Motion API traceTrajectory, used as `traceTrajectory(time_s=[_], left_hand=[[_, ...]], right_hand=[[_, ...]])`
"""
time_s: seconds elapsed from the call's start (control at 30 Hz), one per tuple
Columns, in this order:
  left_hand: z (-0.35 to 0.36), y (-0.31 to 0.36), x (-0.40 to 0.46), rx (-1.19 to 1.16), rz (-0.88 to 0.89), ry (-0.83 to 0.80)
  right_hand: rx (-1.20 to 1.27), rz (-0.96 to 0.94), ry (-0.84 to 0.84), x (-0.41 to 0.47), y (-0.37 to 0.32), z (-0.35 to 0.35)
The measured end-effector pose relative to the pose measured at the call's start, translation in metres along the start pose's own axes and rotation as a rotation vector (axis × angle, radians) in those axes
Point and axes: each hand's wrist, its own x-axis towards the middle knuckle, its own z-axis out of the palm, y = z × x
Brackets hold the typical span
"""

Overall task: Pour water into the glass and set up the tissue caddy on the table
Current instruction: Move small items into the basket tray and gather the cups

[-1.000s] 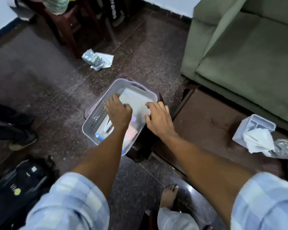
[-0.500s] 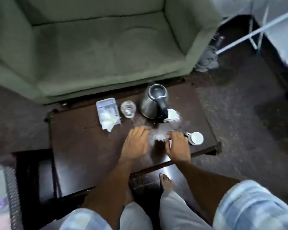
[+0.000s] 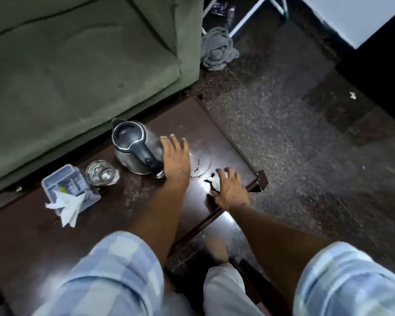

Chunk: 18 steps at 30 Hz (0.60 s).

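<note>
Nearest us, just right of the kettle's (image 3: 132, 147) handle end, our left hand (image 3: 176, 160) lies flat with fingers spread, grasping nothing; half a second ago it was lower on the worktop (image 3: 146, 206), well short of the kettle. Farther right of the kettle, our right hand (image 3: 230, 190) is now cupped over a small white object (image 3: 214, 182), closed loosely on it; what that object is we cannot tell. We judge the kettle grasp is about to start, so pouring has not begun.

Left of the kettle, just beside it, stands the glass (image 3: 100, 172), upright. Left again, touching the glass's side, sits the tissue caddy (image 3: 69, 185) with a tissue (image 3: 67, 207) spilling toward us.

Right of the kettle the worktop's corner and edge lie close to our right hand. Beyond the kettle the sofa (image 3: 78, 65) crowds the far edge, so a lift has to go upward and toward us.
</note>
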Motion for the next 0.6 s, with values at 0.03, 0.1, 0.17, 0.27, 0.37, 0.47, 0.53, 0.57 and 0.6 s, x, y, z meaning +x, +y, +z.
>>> traceTrajectory(time_s=[0.03,0.1,0.17,0.27,0.37,0.47,0.53,0.57,0.6], left_hand=[[0.003,-0.004,0.003,0.033,0.003,-0.019],[0.006,-0.005,0.009,0.034,0.041,-0.043],[0.006,-0.006,0.007,0.025,0.094,-0.059],[0.002,-0.003,0.002,-0.007,0.121,-0.052],[0.002,0.006,-0.019,-0.142,0.159,-0.003],[0.009,0.017,-0.064,-0.356,0.245,0.053],[0.019,0.012,-0.108,-0.469,0.260,0.048],[0.026,-0.001,-0.130,-0.510,0.236,0.036],[0.036,-0.016,-0.149,-0.539,0.209,0.045]], right_hand=[[-0.003,-0.015,0.011,0.000,-0.001,0.003],[0.017,-0.015,0.012,0.004,0.002,0.005],[0.044,-0.025,0.009,0.007,0.004,0.006],[0.030,-0.044,0.018,0.003,0.008,0.007],[-0.001,-0.054,0.017,-0.014,0.012,0.013],[-0.032,-0.091,-0.004,-0.038,0.009,0.020],[-0.037,-0.134,-0.024,-0.057,0.005,0.028],[-0.069,-0.183,-0.042,-0.066,-0.004,0.034],[-0.116,-0.236,-0.066,-0.074,-0.012,0.041]])
